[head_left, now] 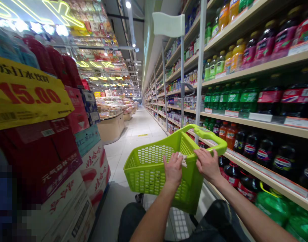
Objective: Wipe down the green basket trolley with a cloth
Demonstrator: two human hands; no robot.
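Observation:
A lime-green plastic shopping cart [154, 179] with perforated basket walls stands right in front of me, turned partly sideways. My left hand [173, 169] is at the side wall of its basket, with a crumpled white wipe or cloth [182, 159] pinched on its right side. My right hand [206, 163] has its fingers curled over the basket's rear rim, just below the looped handle [211, 135]. Part of the fingertips of both hands is hidden. A pale blank sign plate [168, 25] rises on a thin pole behind the cart.
Shelves of soft-drink bottles [249, 92] run close along the right, with large green bottles [272, 205] at the bottom. Stacked drink cartons [93, 168] and a yellow price sign [28, 94] crowd the left. A tiled aisle [141, 124] leads ahead past display counters [111, 127].

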